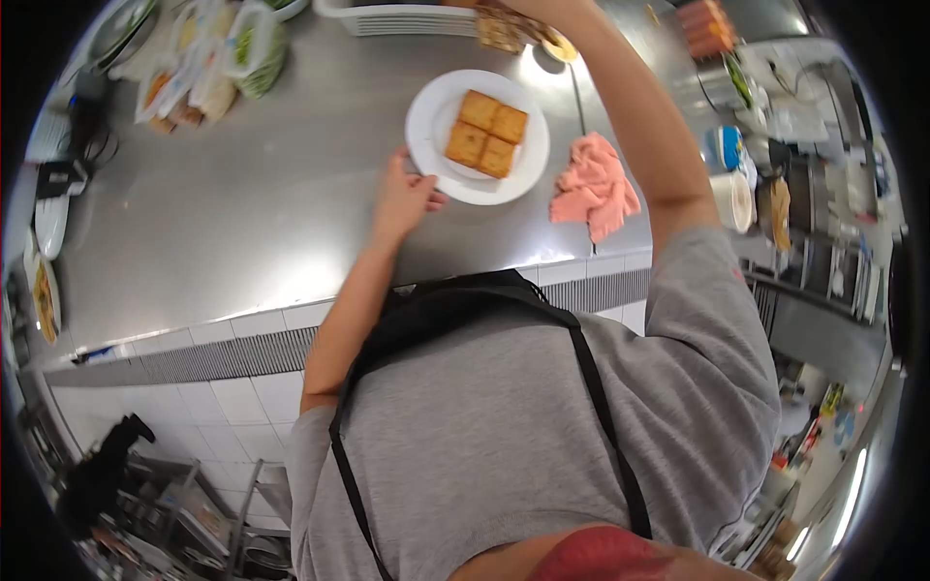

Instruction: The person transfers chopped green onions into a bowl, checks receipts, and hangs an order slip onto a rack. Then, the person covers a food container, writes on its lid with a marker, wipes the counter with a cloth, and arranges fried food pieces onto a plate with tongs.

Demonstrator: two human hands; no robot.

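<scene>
A white round plate (422, 136) rests on the steel counter, bearing four golden-brown fried squares (486, 135) laid two by two on a piece of white paper. My left hand (409, 197) is at the plate's lower left rim, its fingers closed against the edge. Past the plate, my right arm stretches to the top of the view. Only part of my right hand (544, 10) shows there, near a brown patterned item (499, 31) and a small round container with pale yellow contents (559, 46). Its fingers are cut off by the frame edge.
A crumpled pink cloth (594, 189) lies right of the plate. A white tray-like stack (412, 21) stands at the back. Plastic bags of food (218, 73) sit at the back left, and an oval dish (44, 295) is at the far left edge.
</scene>
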